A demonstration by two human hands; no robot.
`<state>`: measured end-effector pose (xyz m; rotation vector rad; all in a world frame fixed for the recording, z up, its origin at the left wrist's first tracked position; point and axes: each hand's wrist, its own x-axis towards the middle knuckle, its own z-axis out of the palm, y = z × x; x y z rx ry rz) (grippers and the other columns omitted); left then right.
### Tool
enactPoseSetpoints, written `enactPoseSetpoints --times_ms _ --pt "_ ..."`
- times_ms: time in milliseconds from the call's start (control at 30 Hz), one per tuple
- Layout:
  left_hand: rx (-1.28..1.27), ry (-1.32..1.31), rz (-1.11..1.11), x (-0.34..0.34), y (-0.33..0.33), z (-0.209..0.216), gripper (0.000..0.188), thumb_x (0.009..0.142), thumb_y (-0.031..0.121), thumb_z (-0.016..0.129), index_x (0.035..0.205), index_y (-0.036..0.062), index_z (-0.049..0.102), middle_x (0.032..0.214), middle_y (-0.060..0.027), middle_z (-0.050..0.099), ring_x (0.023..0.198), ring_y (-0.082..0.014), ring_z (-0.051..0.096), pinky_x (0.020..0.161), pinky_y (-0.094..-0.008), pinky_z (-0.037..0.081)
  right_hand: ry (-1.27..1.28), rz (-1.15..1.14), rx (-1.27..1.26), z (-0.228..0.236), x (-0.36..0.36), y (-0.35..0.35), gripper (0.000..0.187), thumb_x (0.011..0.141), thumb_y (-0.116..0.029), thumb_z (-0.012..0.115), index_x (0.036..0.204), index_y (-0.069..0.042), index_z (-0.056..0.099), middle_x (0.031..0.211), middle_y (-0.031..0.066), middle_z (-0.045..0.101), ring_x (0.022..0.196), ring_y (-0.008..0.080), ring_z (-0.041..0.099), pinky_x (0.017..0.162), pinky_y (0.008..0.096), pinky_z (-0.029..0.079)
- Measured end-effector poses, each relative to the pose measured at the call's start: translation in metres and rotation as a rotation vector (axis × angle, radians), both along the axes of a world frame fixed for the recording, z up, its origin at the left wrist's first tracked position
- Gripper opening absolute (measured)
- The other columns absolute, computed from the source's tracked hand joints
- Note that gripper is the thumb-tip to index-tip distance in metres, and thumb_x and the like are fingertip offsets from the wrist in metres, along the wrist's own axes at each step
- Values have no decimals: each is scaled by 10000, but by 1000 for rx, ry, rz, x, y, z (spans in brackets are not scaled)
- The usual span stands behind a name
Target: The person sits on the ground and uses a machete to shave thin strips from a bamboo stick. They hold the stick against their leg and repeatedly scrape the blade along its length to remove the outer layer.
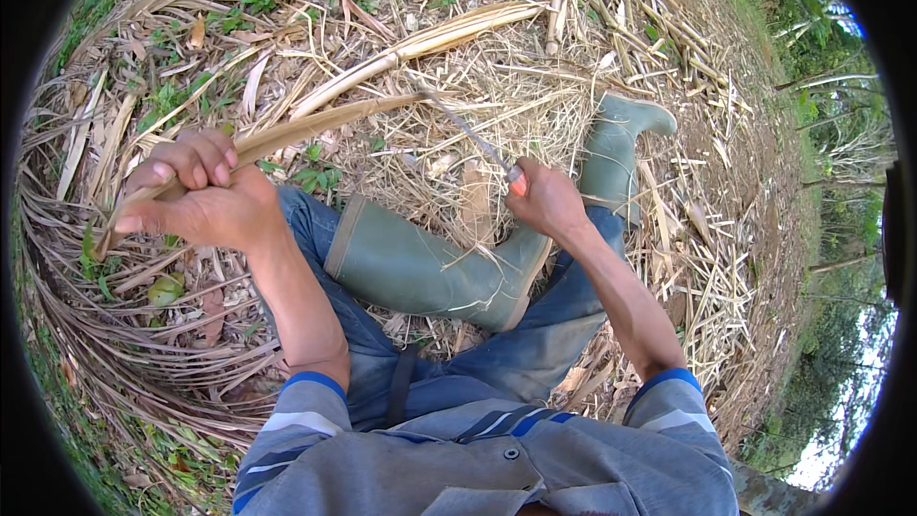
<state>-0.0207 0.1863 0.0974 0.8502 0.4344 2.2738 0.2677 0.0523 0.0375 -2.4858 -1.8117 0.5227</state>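
My left hand [212, 199] is closed around a long, flat, dry tan stalk [330, 120], which looks like a palm frond rib. Its free end stretches to the right, over the litter in front of me. In my right hand [549, 201] is a thin-bladed knife [470, 132], with some orange showing at the grip. The blade slants up and left, and its tip meets or overlaps the stalk's far end; whether the two touch, I cannot tell. My fingers hide most of the knife's handle.
Below my hands are my legs in blue jeans and green rubber boots [420, 263], one lying across. Pale shavings [516, 100] are heaped beyond them. Long dry fronds [124, 344] cover the left side, near a green fruit-like thing [165, 290]. Cut stalks [673, 24] lie far right; trees stand beyond.
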Motion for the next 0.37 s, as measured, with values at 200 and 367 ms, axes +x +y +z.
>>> enactPoseSetpoints --times_ms 200,367 --pt "-89 -65 14 -10 9 -6 571 805 711 462 687 157 534 531 37 327 423 -90 326 417 -233 288 -144 -145 -16 -44 26 4 297 755 -223 594 984 -39 555 789 219 646 771 381 655 695 489 516" --pt "-59 -79 -39 -49 15 -24 568 836 715 397 762 164 516 527 23 361 397 -80 359 364 -200 304 -42 -218 -178 -41 42 8 359 781 -256 601 1069 -46 564 887 253 650 849 380 653 809 478 498"
